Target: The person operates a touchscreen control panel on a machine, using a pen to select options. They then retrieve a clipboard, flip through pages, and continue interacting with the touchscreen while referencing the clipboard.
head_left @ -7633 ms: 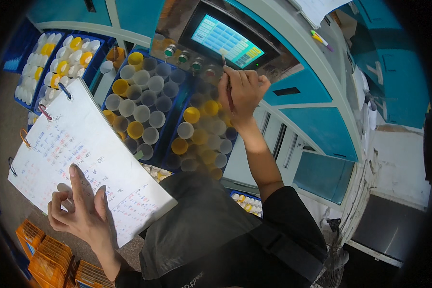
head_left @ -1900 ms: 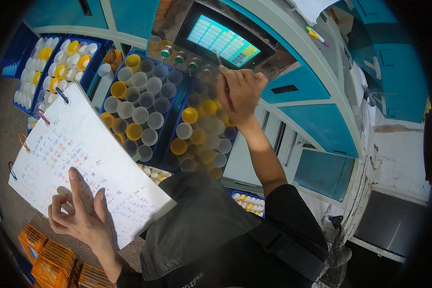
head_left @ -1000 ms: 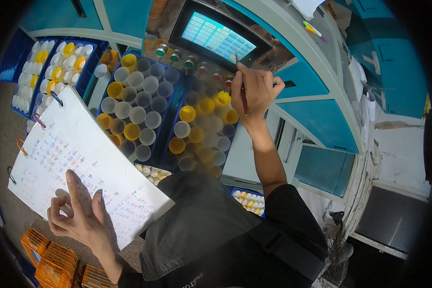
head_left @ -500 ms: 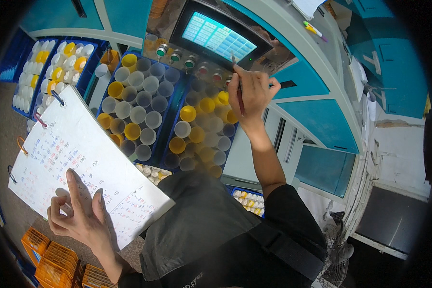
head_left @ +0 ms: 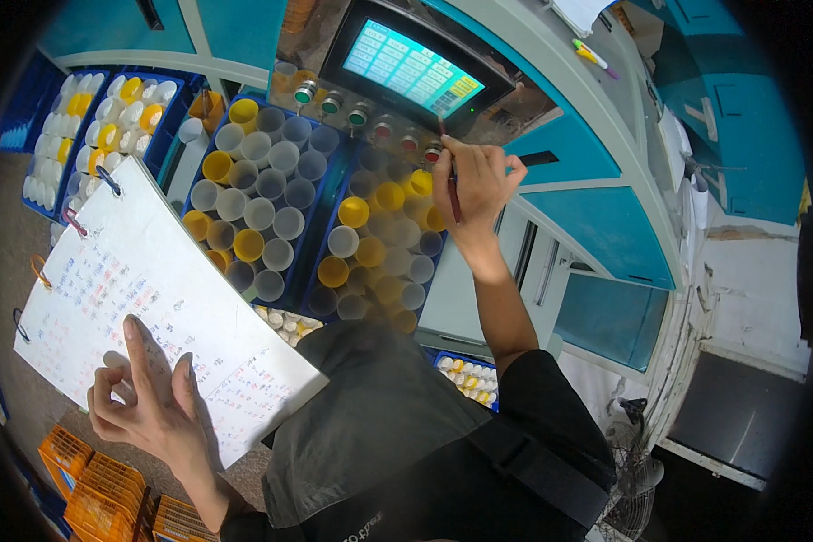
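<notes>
A ring-bound notebook [head_left: 221,330] with handwritten lines in blue and red lies tilted at the left. My left hand [head_left: 158,415] rests over its page, index finger stretched onto the writing, thumb apart, the other fingers curled; it holds nothing. A slim dark-red pen [head_left: 454,194] is pinched in my right hand [head_left: 483,185], which hangs in front of a control panel. The pen's tip is near the lower edge of a lit touchscreen [head_left: 411,72]; whether it touches cannot be made out. Below the screen runs a row of green and red push buttons [head_left: 357,117].
Blue crates [head_left: 303,226] of white and yellow tubes stand below the panel. More crates [head_left: 117,131] of white and yellow pieces stand at the far left. Orange baskets [head_left: 104,497] sit at the lower left. Teal cabinets [head_left: 596,226] and a fan [head_left: 637,488] are on the right.
My right hand with the pen has drawn slightly down from the screen. Some cells on the screen have turned yellow. My left hand stays almost in place on the notebook.
</notes>
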Tool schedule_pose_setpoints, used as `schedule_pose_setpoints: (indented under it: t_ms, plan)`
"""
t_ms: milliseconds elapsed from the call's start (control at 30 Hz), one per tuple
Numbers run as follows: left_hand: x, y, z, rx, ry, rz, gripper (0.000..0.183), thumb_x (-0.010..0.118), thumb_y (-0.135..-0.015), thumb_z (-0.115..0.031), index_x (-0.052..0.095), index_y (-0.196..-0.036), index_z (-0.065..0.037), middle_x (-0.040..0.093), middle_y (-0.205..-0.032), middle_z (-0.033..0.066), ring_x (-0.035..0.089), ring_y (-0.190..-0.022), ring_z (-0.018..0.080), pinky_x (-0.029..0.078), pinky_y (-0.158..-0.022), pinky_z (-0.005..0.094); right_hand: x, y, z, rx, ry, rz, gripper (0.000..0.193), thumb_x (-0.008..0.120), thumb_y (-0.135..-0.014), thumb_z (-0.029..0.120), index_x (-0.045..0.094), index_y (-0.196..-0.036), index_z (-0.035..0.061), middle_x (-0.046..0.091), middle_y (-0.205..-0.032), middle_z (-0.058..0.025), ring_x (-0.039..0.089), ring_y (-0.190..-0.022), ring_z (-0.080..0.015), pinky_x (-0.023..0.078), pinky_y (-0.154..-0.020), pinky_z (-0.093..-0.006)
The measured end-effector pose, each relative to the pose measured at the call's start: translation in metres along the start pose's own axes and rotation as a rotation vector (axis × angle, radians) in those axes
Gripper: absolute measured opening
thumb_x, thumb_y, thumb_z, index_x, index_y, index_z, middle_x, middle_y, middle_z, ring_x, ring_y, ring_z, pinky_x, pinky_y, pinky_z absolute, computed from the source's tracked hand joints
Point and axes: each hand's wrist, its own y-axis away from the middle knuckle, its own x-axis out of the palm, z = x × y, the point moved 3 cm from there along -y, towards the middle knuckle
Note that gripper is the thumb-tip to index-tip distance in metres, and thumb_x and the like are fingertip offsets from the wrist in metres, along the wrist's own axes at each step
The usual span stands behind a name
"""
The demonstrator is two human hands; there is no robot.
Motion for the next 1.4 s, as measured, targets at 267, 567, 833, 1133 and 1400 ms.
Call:
schedule_pose_setpoints:
  t_ms: [267,567,833,1133,1400]
  plan:
    - [0.0,-0.001,0.0,-0.007,-0.006,0.019,0.07,0.078,-0.088,-0.054,0.059,-0.153,-0.036,0.044,-0.122,0.0087,0.033,-0.128,0.0312,0.026,-0.113,0.0564,0.017,-0.011,0.011,-0.058,-0.012,0.024,0.018,0.076,-0.089,0.013,0.077,-0.107,0.0117,0.073,-0.091,0.0032,0.061,-0.09,-0.0158,0.03,-0.092,-0.0428]
    - [-0.002,-0.002,-0.002,0.001,-0.001,0.018,0.068,0.072,-0.092,-0.061,0.06,-0.153,-0.034,0.043,-0.121,0.0084,0.033,-0.126,0.0323,0.023,-0.114,0.0574,0.024,-0.044,0.029,-0.151,-0.079,-0.072,0.02,0.075,-0.09,0.017,0.074,-0.109,0.0111,0.072,-0.085,0.0024,0.062,-0.084,-0.0164,0.033,-0.088,-0.0415]
    - [-0.001,-0.003,-0.002,0.028,-0.03,-0.016,0.069,0.072,-0.09,-0.061,0.061,-0.153,-0.033,0.043,-0.12,0.0086,0.034,-0.122,0.0309,0.023,-0.114,0.0555,0.038,-0.06,0.04,-0.144,-0.045,-0.067,0.025,0.075,-0.088,0.013,0.076,-0.112,0.0119,0.074,-0.089,0.0008,0.06,-0.086,-0.0164,0.031,-0.088,-0.0407]
    - [0.0,-0.001,-0.002,-0.005,0.007,0.019,0.071,0.072,-0.09,-0.062,0.06,-0.153,-0.033,0.044,-0.12,0.0093,0.034,-0.126,0.0321,0.023,-0.114,0.0566,0.02,-0.046,0.024,-0.116,-0.016,-0.102,0.018,0.076,-0.086,0.016,0.073,-0.103,0.0107,0.067,-0.082,0.0016,0.059,-0.083,-0.0177,0.032,-0.086,-0.0422]
    - [0.0,-0.001,-0.001,0.016,0.007,0.014,0.07,0.071,-0.091,-0.062,0.059,-0.154,-0.032,0.043,-0.121,0.01,0.033,-0.126,0.0326,0.022,-0.113,0.0582,0.032,-0.056,0.034,-0.171,-0.061,-0.085,0.021,0.076,-0.089,0.014,0.077,-0.109,0.0112,0.073,-0.087,0.0018,0.06,-0.085,-0.016,0.03,-0.088,-0.0408]
